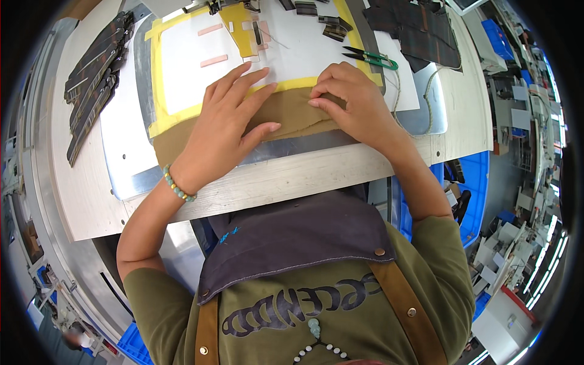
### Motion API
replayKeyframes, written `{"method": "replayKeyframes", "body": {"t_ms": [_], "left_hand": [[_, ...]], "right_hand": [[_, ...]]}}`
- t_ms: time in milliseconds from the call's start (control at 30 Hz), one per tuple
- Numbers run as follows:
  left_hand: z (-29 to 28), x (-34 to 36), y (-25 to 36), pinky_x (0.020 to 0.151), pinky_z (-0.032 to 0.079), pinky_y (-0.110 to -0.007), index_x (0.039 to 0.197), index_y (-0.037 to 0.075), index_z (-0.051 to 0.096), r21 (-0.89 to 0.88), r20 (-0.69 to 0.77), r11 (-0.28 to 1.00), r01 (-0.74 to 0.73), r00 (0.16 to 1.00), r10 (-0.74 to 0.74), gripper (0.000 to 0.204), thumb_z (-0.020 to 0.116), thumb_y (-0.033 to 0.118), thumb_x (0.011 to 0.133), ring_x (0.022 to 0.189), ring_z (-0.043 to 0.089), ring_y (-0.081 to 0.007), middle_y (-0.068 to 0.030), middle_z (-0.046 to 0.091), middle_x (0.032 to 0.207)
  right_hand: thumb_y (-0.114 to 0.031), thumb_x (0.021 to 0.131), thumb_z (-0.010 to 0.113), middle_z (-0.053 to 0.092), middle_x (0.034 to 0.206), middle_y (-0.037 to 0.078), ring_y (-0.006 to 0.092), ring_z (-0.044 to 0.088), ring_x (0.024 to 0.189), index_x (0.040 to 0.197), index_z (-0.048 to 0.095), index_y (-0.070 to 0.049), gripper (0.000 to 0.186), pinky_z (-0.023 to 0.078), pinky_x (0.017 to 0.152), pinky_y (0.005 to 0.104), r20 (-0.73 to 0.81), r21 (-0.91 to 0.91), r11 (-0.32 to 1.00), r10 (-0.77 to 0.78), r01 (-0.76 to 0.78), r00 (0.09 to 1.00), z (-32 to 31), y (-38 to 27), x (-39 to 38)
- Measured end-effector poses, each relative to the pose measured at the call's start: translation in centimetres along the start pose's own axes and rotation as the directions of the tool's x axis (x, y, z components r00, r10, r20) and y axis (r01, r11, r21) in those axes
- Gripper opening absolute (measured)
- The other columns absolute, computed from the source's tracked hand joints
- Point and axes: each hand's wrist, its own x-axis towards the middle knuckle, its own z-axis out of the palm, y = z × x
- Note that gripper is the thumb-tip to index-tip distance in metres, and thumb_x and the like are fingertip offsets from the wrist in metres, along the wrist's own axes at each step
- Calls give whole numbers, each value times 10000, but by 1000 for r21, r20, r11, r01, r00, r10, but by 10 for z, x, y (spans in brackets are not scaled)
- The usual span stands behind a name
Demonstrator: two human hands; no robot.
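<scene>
A strip of brown fabric (291,114) lies along the near edge of a clear template with a yellow taped border (157,79) on a metal plate. My left hand (226,126) rests flat on the fabric with fingers spread, a beaded bracelet at its wrist. My right hand (351,100) presses its curled fingertips onto the fabric's upper edge near the yellow tape. Neither hand lifts anything.
Green-handled thread snips (372,57) lie just beyond my right hand. Dark plaid fabric pieces are stacked at the left (96,72) and at the far right (420,30). Blue plastic bins (473,182) stand beside the wooden table edge (286,179). Machinery fills the right side.
</scene>
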Motion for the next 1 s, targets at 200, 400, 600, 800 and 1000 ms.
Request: {"method": "replayKeyframes", "body": {"t_ms": [200,400,600,800,1000], "left_hand": [[18,20,8,1266,371,-508,1393,71,705,-141,-68,990,-5,998,-5,489,834,216,944,1562,429,-387,-105,580,1608],[32,25,7,1248,418,-512,1212,39,745,-243,-156,970,-4,987,-35,325,843,88,906,1528,477,-395,-106,632,1549],[32,26,7,1171,498,-491,1084,55,770,-301,-208,954,-17,977,-49,213,826,11,883,1478,544,-381,-97,694,1471],[30,23,3,1121,534,-462,1029,67,778,-206,-249,975,-87,968,34,201,813,-21,852,1430,585,-370,-82,719,1429],[-2,23,12,892,577,-338,1058,29,778,-500,-38,860,100,990,-137,116,792,10,944,1065,707,-174,-61,789,1124]], "right_hand": [[-129,894,793,676,1008,40,270,639,957,943,706,-53,126,524,839,418,-14,-218,955,-209,201,978,4,0,-5],[-114,841,729,680,1046,39,248,658,1022,1024,719,-64,190,535,870,391,-25,-442,812,-437,382,899,10,4,-13],[-114,844,737,691,1078,45,254,664,1044,1038,727,-63,201,540,891,392,-75,-427,826,-437,367,896,9,6,-14],[-173,893,815,725,1140,38,258,667,1055,1042,746,-76,191,519,933,418,-202,-254,932,-313,259,928,10,-4,-2],[-75,863,855,746,906,51,267,695,859,982,791,-71,135,522,829,389,-113,19,984,-176,180,978,-14,-13,7]]}}
